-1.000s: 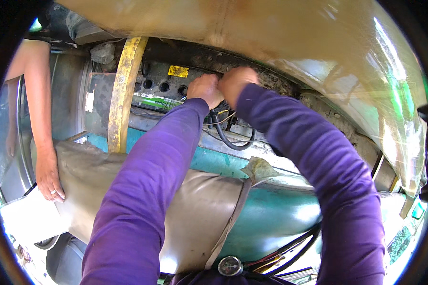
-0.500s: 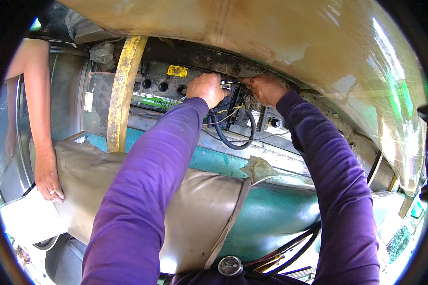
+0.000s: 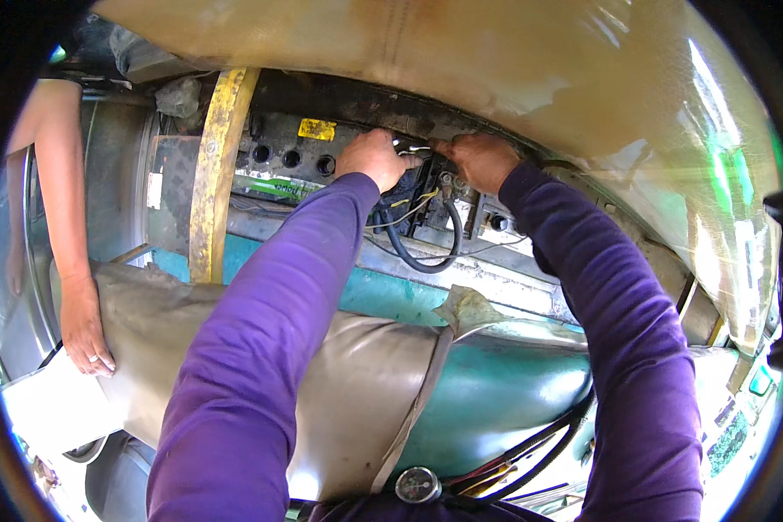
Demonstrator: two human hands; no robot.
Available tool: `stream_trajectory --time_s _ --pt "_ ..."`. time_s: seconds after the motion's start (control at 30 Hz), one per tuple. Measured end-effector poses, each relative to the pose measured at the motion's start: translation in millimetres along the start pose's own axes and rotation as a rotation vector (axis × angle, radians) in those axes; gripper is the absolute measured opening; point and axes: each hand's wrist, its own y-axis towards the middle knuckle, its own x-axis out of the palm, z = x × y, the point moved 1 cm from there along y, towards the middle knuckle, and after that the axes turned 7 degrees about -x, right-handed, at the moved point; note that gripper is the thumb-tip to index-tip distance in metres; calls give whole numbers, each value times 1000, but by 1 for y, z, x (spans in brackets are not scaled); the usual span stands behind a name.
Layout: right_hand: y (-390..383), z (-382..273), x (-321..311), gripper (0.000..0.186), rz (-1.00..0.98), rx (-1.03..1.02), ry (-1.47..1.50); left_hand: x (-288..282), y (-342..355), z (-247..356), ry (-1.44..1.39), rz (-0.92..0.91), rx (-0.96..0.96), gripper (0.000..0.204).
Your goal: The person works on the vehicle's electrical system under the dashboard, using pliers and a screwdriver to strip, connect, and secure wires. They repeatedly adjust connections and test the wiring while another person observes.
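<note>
Both my hands reach over a grimy black battery (image 3: 268,181) with round open filler holes, a yellow sticker and a green label strip. My left hand (image 3: 371,159) is curled at the battery's right end, its thumb pointing toward a thin shiny metal piece (image 3: 416,150). What its fingers grip is hidden. From the other side my right hand (image 3: 485,163) comes in, closed, its fingertips at the metal piece's right end. Just below hang a looped black cable (image 3: 452,235) and a thin yellow wire (image 3: 426,202). A second battery (image 3: 498,223) sits partly under my right hand.
A yellow upright bar (image 3: 217,165) stands left of my hands. Overhead hangs a tan padded panel (image 3: 513,61). Nearer lie a brown and green seat cushion (image 3: 365,374), a round gauge (image 3: 418,485) and dark cables (image 3: 548,444). Another person's hand (image 3: 85,335) rests at left.
My left thumb has stretched rightward along the metal piece. The whole view has shifted slightly, while my right hand stays at nearly the same spot on the batteries.
</note>
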Motion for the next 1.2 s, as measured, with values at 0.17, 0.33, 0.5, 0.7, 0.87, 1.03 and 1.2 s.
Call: stream_trajectory --time_s 0.17,0.33,0.5,0.7,0.87,1.03,1.2 --pt "9 -32 -26 35 -63 32 -81 1 -7 5 10 -23 -92 60" --pt "68 -93 -68 19 -405 360 -98 -6 -12 -2 -26 56 -55 46" --pt "38 -58 -47 23 -101 201 -183 -6 -7 4 21 -67 -99 55" --pt "-9 6 6 40 13 118 23 -5 -6 3 -32 -47 -56 64" --pt "-1 10 19 43 75 89 132 -1 -3 1 -11 -31 -48 60" --pt "5 22 26 38 -13 80 207 -3 -5 2 -22 -20 -32 59" --pt "14 -15 -11 35 -86 60 45 -3 -8 2 35 -22 -44 57"
